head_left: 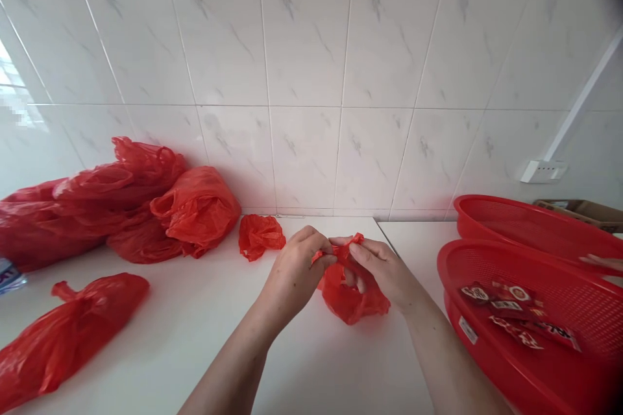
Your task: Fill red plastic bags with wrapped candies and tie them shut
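A thin red plastic bag (354,301) hangs between my two hands over the white table, its lower part crumpled. My left hand (302,258) pinches one side of the bag's top, with a small red end poking out by the fingers. On the other side, my right hand (379,266) grips the top edge between thumb and fingers; some of its fingers show behind the film. Just left of my left hand lies a small crumpled red plastic bag (261,237), untouched. What the held bag contains, if anything, I cannot make out.
Several full red bags (121,201) are heaped at the back left. A knotted red bag (80,331) lies at the front left. At right, a red basket (450,272) holds several snack packets (523,311); another red basket (467,211) stands behind, near another person's hand (603,263).
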### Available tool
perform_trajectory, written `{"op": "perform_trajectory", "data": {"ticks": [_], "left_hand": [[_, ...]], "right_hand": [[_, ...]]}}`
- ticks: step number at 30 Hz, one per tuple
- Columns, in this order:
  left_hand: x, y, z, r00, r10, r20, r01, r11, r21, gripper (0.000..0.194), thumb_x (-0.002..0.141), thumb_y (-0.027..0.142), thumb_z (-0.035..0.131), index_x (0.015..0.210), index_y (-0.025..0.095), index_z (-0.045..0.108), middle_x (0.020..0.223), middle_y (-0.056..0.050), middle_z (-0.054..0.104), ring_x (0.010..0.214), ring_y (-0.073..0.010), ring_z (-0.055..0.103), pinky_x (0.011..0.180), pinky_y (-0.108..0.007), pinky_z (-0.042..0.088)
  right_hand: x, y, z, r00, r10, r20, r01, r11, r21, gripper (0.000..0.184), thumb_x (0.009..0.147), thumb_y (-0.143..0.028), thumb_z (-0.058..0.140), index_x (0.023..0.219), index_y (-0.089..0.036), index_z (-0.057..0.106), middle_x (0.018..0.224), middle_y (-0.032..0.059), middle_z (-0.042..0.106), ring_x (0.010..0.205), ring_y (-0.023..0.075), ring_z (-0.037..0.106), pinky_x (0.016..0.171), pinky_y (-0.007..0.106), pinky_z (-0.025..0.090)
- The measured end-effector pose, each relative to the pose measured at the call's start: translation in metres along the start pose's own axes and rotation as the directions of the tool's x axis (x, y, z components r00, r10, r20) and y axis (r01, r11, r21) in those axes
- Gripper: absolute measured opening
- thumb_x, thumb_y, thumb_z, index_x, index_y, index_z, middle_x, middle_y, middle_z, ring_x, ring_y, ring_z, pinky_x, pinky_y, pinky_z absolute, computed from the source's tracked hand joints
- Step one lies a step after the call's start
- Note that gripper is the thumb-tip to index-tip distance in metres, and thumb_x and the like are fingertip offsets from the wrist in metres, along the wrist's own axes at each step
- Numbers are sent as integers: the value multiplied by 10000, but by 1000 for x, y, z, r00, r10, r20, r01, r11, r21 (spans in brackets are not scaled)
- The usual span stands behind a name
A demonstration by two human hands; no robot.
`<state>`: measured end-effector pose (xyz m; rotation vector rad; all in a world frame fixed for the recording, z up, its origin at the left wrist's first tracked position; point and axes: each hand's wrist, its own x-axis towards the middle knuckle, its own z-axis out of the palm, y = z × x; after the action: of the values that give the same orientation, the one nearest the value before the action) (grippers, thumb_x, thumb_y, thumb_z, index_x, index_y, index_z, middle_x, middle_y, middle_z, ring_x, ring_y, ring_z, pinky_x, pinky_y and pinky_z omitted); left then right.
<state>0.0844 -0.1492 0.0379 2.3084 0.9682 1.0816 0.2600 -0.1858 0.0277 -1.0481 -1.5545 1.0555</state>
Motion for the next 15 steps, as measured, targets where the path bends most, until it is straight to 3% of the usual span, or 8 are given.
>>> {"op": "perform_trajectory", "data": {"ticks": [2, 4, 6, 8, 11, 13, 15], "left_hand": [[0, -2, 1, 999, -39, -20, 38, 996, -85, 141, 852, 199, 449, 717, 206, 489, 1103, -22, 577, 962, -178, 545, 726, -277, 430], [0, -3, 3, 998, -55, 26, 59, 982, -178, 153, 872, 217, 418, 733, 209, 481, 1142, -25, 583, 999, -181, 544, 741, -275, 434], [-1, -3, 5, 992, -91, 92, 109, 971, -214, 146, 875, 244, 401, 750, 216, 472, 923, -14, 620, 801, -149, 561, 612, -236, 410], [-2, -4, 7, 983, -144, 118, 165, 967, -196, 137, 864, 274, 406, 747, 219, 453, 692, 27, 538, 588, -115, 462, 480, -210, 313], [-3, -4, 9, 979, -175, 106, 192, 964, -182, 139, 849, 293, 418, 735, 218, 442, 628, 43, 478, 536, -106, 387, 442, -212, 245], [-3, -3, 10, 979, -174, 104, 191, 965, -178, 141, 847, 297, 426, 732, 218, 452, 640, 38, 509, 554, -113, 410, 450, -217, 250], [-3, -2, 11, 979, -180, 97, 193, 969, -157, 141, 842, 304, 443, 730, 221, 468, 645, 36, 532, 566, -120, 430, 459, -222, 256]], "right_hand": [[-1, 2, -8, 998, -29, 58, 29, 1000, 5, 367, 874, -500, 494, 979, -199, 676, 684, -8, 548, 587, 107, 493, 626, 265, 421], [-3, 2, -14, 993, -63, 98, 65, 998, -17, 396, 891, -501, 449, 909, -199, 706, 694, 3, 541, 619, 114, 491, 679, 283, 427], [-4, 0, -15, 993, -57, 102, 64, 996, -64, 405, 901, -474, 417, 872, -199, 712, 738, 21, 576, 685, 135, 520, 736, 304, 426], [-5, -2, -14, 996, -19, 83, 28, 993, -111, 284, 861, -396, 486, 923, -208, 689, 816, 28, 610, 766, 155, 546, 744, 304, 432], [-4, 0, -10, 997, 25, -68, -40, 974, -223, 271, 766, -293, 578, 1030, -249, 611, 780, -15, 577, 709, 137, 529, 656, 268, 432], [-2, 4, -8, 976, 28, -218, -102, 937, -334, 232, 762, -303, 571, 990, -273, 604, 705, -37, 538, 607, 118, 481, 563, 245, 396], [0, 7, -6, 955, 43, -294, -164, 901, -402, 155, 784, -323, 531, 894, -275, 629, 671, -34, 548, 539, 112, 444, 488, 239, 344]]}}
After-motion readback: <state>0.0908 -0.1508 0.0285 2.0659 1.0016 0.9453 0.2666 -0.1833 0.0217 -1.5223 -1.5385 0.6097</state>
